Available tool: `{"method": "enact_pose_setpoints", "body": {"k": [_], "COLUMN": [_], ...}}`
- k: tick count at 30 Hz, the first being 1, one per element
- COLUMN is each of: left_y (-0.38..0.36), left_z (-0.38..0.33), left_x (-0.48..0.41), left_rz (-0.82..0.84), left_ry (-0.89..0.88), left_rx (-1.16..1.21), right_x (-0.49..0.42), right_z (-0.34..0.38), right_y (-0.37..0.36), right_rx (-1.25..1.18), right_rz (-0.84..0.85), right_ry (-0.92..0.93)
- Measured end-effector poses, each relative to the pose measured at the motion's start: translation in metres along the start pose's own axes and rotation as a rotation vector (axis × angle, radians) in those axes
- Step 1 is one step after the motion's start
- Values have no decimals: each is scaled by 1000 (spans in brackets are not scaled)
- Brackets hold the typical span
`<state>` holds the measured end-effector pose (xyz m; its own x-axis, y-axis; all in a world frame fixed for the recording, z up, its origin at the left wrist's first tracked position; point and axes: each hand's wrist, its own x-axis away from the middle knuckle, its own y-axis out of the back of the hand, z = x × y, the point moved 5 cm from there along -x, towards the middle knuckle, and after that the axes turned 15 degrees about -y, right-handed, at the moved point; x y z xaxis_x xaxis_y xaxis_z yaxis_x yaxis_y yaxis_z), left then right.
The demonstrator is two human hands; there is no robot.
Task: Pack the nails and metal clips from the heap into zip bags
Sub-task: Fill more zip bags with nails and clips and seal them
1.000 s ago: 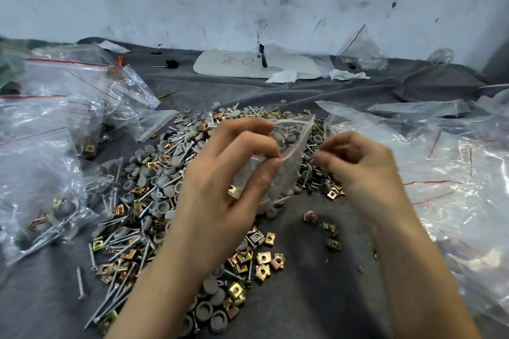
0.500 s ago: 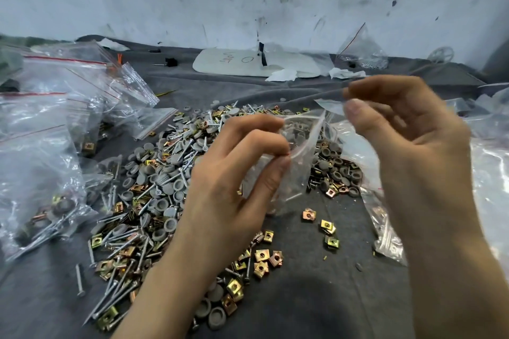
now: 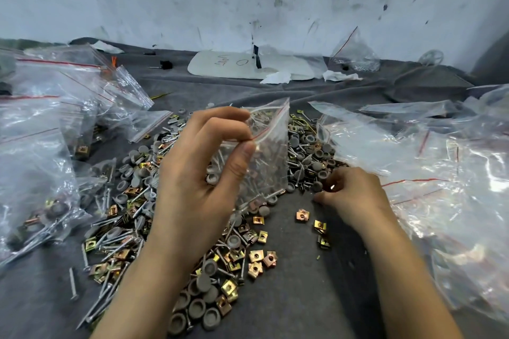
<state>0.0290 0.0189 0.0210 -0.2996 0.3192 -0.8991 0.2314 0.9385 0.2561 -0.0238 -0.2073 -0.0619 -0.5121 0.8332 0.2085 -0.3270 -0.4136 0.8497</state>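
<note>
Because the zip bag [image 3: 271, 157] is clear and hangs right in front of the heap [image 3: 132, 201], I cannot tell from my screen which pieces lie inside it and which merely show through from behind. The left hand [image 3: 198, 179] carries it at the centre of the view. Its grip is a narrow pinch, thumb against forefinger on the bag's lip at the end of the red seal line [image 3: 271, 124], with the other fingers curled above. The bag's long axis runs roughly twelve to six o'clock, mouth upward and gaping a little, and the seal line slants up toward one o'clock. Whether its bottom edge touches the heap I cannot tell.

At four o'clock from the bag the right hand [image 3: 355, 198] rests at the heap's edge with its knuckles toward me and its fingers curled under. The fingertips are hidden and something glints between them, so I cannot say whether that grip has hold of anything.

The heap mixes nails [image 3: 73, 282], brass-coloured metal clips [image 3: 256, 256] and grey caps [image 3: 197, 308] on the grey-clothed worktop [image 3: 303, 305]. Filled bags [image 3: 41, 162] at nine o'clock are cut by the frame edge. A glare-washed pile of empty bags [image 3: 440, 173] at three o'clock is cut likewise. Both forearms leave the view at six o'clock.
</note>
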Motion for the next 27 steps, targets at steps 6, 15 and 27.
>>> {"method": "enact_pose_setpoints", "body": {"k": [6,15,27], "left_y": [-2,-2,-14], "left_z": [1,0,-6], "left_x": [1,1,1], "left_rz": [13,13,84], "left_ry": [-3,8,-8], "left_rx": [-20,6,30], "right_x": [0,-4,49], "right_z": [7,0,33], "right_y": [-2,7,62], "right_rx": [-6,-172,-1005], "right_rz": [16,96,295], "right_ry": [39,92,504]}}
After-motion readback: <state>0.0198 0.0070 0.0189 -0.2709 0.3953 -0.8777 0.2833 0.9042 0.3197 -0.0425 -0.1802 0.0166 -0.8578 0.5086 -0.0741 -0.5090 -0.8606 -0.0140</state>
